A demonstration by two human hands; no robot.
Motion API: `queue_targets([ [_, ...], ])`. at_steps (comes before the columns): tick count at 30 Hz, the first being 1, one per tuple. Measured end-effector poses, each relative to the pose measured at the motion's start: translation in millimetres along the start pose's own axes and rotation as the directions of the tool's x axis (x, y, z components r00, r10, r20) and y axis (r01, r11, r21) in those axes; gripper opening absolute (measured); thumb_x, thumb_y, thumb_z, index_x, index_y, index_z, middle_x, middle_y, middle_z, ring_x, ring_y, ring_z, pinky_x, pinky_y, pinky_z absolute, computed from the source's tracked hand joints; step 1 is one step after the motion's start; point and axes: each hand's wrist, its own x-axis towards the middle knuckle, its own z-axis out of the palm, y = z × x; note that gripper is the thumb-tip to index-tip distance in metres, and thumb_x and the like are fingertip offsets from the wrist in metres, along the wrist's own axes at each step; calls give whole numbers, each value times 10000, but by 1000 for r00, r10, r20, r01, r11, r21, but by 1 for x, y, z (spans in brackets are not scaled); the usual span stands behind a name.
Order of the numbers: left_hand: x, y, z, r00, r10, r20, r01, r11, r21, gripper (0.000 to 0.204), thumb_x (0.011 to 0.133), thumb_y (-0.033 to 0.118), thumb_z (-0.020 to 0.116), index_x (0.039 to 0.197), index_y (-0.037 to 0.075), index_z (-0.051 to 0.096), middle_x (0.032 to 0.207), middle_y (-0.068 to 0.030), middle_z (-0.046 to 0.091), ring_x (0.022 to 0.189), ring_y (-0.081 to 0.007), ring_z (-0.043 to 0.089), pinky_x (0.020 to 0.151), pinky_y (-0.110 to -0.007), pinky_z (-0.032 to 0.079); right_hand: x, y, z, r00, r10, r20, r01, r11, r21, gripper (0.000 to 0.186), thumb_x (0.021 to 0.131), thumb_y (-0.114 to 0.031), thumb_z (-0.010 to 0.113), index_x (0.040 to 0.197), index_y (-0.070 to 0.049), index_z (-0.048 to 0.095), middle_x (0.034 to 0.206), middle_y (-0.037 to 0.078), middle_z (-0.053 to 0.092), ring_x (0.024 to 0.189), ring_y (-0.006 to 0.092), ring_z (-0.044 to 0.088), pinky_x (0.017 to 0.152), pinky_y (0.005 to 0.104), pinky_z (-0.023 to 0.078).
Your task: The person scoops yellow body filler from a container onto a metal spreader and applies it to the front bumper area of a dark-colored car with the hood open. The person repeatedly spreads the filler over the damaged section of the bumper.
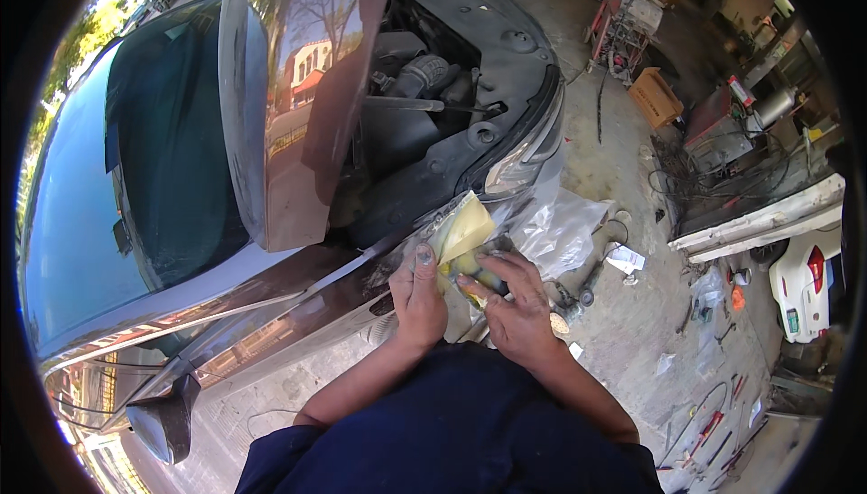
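My left hand [419, 302] is closed, thumb up, on a pale yellow flat piece [468, 228] that tilts up and away from me. Close by on the right, my right hand [522, 312] has curled fingers with yellow smears on the tips. Those fingers meet a yellow-green smeared patch [467, 265] between the hands; what they grip there is hard to make out. Just beyond both hands is the front corner of a dark car, with its headlight [528, 155] and raised hood [302, 106].
Clear plastic sheeting [560, 228] hangs by the car's front corner. On the concrete floor to the right lie a white paper [625, 257] and scattered tools [711, 428]. A cardboard box [656, 97], a red cart [625, 20] and a white bumper [802, 286] stand farther off. The side mirror [165, 417] juts out at lower left.
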Motion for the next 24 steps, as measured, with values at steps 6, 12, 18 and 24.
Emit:
queue_targets([
  [6,7,8,28,998,-1,-70,-8,993,-119,507,1215,433,493,1210,-20,721,1119,-70,745,942,-121,651,872,-293,510,-34,20,-39,932,360,-41,-281,790,545,345,1050,-21,675,1373,-78,780,1393,143,725,1287,305,673,1150,455,523],
  [12,-12,-9,31,954,-248,166,297,834,-464,467,1205,377,490,1386,-26,639,1378,-159,716,1253,-268,714,1101,-419,550,-14,27,-68,781,573,-248,152,211,966,390,1165,-92,578,1543,1,602,1527,118,674,1417,278,628,1264,499,439],
  [18,-21,-3,57,892,-343,295,452,679,-579,571,1204,403,458,1556,-40,533,1528,-207,648,1410,-364,652,1237,-526,476,-27,13,-57,862,449,-237,-142,662,736,399,1160,-103,584,1529,45,615,1512,186,660,1390,284,636,1182,376,462],
  [24,-21,-2,48,902,-349,254,431,676,-598,548,1207,388,460,1553,-29,543,1503,-191,665,1395,-352,662,1232,-520,478,-32,46,-93,994,72,-78,-68,996,53,355,1037,-53,684,1384,-15,750,1406,208,709,1286,415,682,1158,477,519],
])
